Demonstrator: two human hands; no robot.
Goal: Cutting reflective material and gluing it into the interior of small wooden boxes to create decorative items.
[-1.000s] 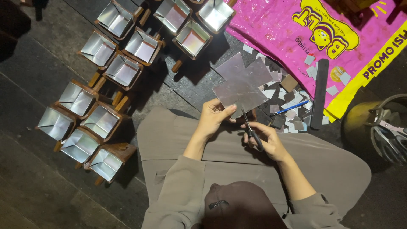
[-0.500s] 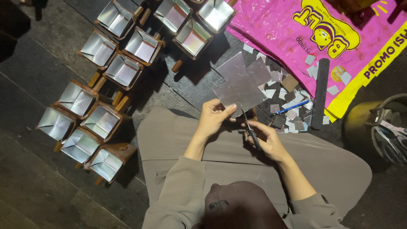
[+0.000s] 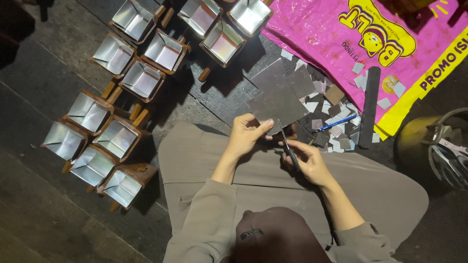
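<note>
At the far left, a cluster of small wooden-framed boxes [image 3: 117,139] lined with silvery foil is laid out on the dark plank floor [image 3: 29,204]. Toward the middle, the left hand [image 3: 246,134] is held above the lap, its fingers closed on the near edge of a grey sheet [image 3: 278,102], thumb on top. The sheet is held roughly flat and juts away from the body, its longer side running from lower left to upper right. It is judged to be thin, light and fairly stiff like card, easily bent or creased, so it is best gripped near the edge close to the cut line. Just to the right, scissors [image 3: 287,146] are clamped in the fingers of the right hand [image 3: 307,163], blades pointed away from the body at the sheet's near edge. Further right, cut scraps [image 3: 336,124], a blue pen [image 3: 336,123] and a dark ruler [image 3: 369,104] are spread beside a pink plastic bag [image 3: 331,39].
</note>
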